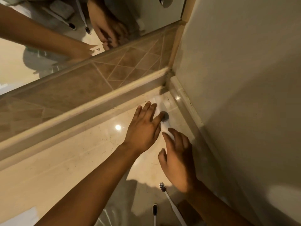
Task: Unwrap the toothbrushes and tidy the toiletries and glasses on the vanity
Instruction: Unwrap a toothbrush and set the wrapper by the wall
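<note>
Both my hands reach to the far right corner of the cream vanity top. My left hand lies flat with straight fingers, its fingertips on a blurred white item with a dark round end. My right hand hovers just nearer, fingers loosely bent, its fingertips at the item's near end. Whether either hand grips the item is unclear. Two unwrapped white toothbrushes with dark bristles lie close to me: one runs under my right wrist, the other sits to its left at the bottom edge.
A brown tiled backsplash and ledge run diagonally behind the counter, with a mirror above that reflects my arms and the toothbrushes. A plain wall closes off the right side. Something clear and crinkled lies at the bottom.
</note>
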Available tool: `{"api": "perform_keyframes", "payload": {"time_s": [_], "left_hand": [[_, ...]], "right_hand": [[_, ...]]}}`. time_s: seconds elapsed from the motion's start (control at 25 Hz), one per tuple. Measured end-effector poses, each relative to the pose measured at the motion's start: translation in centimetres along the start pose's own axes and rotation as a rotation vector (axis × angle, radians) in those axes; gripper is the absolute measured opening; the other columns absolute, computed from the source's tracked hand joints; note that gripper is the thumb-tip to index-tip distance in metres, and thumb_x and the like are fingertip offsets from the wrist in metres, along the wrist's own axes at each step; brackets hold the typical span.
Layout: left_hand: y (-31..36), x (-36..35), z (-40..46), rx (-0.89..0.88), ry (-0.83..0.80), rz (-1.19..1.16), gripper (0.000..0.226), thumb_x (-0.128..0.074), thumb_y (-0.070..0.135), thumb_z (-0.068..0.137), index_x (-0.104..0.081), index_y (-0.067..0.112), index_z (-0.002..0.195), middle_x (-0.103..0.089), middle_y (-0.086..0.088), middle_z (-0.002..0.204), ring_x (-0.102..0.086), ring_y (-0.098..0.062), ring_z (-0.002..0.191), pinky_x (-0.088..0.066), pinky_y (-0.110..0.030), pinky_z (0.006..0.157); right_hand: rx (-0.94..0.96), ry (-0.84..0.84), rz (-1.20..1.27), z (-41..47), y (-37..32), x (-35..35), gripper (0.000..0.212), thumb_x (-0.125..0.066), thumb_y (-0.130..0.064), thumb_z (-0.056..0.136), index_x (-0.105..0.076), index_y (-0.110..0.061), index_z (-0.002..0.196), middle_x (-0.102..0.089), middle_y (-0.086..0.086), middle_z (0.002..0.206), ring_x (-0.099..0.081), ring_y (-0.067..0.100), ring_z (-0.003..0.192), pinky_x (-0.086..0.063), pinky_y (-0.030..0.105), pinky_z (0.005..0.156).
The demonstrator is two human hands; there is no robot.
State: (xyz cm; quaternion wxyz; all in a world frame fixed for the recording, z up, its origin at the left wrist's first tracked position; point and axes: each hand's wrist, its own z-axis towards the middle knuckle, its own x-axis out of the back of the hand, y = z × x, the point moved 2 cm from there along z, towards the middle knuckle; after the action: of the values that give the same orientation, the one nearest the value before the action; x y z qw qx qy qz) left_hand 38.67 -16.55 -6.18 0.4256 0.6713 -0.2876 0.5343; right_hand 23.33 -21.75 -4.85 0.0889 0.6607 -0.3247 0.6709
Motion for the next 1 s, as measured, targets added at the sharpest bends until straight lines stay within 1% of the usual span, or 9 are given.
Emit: {"api": "perform_keyframes", "payload": {"time_s": [0.12, 0.32, 0.56, 0.8, 0.88, 1.0], "left_hand": [[-0.4, -0.1, 0.1, 0.009, -0.041, 0.006, 0.044, -0.037, 0.037, 0.104, -0.048, 0.024, 0.146, -0.036, -0.015, 0.159, -0.026, -0.034, 0.15, -0.018, -0.05, 0.125], [0.1, -0.5, 0.9, 0.006, -0.058, -0.038, 0.05, -0.033, 0.042, 0.105, -0.042, 0.024, 0.15, -0.027, -0.013, 0.164, -0.017, -0.032, 0.154, -0.015, -0.049, 0.125], [1.0, -1.0, 2.2, -0.006, -0.065, -0.044, 0.052, -0.028, 0.044, 0.104, -0.038, 0.027, 0.152, -0.026, -0.012, 0.164, -0.015, -0.033, 0.154, -0.014, -0.052, 0.125], [1.0, -1.4, 2.6, -0.002, -0.045, -0.024, 0.05, -0.032, 0.043, 0.104, -0.037, 0.029, 0.152, -0.026, -0.01, 0.164, -0.014, -0.035, 0.154, -0.014, -0.053, 0.123], [1.0, -1.6, 2.6, 0.006, -0.049, -0.03, 0.052, -0.03, 0.045, 0.104, -0.034, 0.029, 0.153, -0.023, -0.009, 0.166, -0.011, -0.034, 0.154, -0.011, -0.053, 0.124], [1.4, -1.8, 2.3, -0.016, -0.08, -0.037, 0.057, -0.029, 0.05, 0.103, -0.023, 0.03, 0.156, -0.012, -0.008, 0.168, -0.002, -0.036, 0.155, -0.005, -0.055, 0.124]], "right_hand": [[-0.012, -0.053, -0.031, -0.4, 0.1, -0.4, 0.058, -0.059, -0.027, 0.085, -0.053, -0.01, 0.14, -0.048, 0.009, 0.15, -0.047, 0.029, 0.133, -0.047, 0.044, 0.104], [-0.049, -0.086, -0.029, -0.5, 0.3, -0.7, 0.069, -0.057, -0.033, 0.087, -0.042, -0.005, 0.148, -0.039, 0.01, 0.158, -0.038, 0.03, 0.142, -0.042, 0.043, 0.112], [-0.127, -0.125, -0.022, 0.2, 1.4, -0.3, 0.081, -0.061, -0.036, 0.087, -0.029, -0.005, 0.155, -0.031, 0.012, 0.162, -0.031, 0.031, 0.148, -0.043, 0.044, 0.112], [-0.148, -0.142, -0.022, 0.4, 1.0, -0.5, 0.084, -0.062, -0.036, 0.087, -0.026, -0.003, 0.155, -0.026, 0.013, 0.164, -0.025, 0.031, 0.15, -0.041, 0.043, 0.114], [-0.158, -0.136, -0.02, 0.5, 0.9, -0.5, 0.085, -0.063, -0.036, 0.086, -0.026, -0.003, 0.155, -0.026, 0.014, 0.164, -0.025, 0.031, 0.151, -0.041, 0.044, 0.114], [-0.175, -0.132, -0.028, 0.5, 1.0, -0.3, 0.085, -0.063, -0.037, 0.087, -0.025, -0.002, 0.155, -0.024, 0.015, 0.164, -0.021, 0.032, 0.152, -0.037, 0.045, 0.116]]}}
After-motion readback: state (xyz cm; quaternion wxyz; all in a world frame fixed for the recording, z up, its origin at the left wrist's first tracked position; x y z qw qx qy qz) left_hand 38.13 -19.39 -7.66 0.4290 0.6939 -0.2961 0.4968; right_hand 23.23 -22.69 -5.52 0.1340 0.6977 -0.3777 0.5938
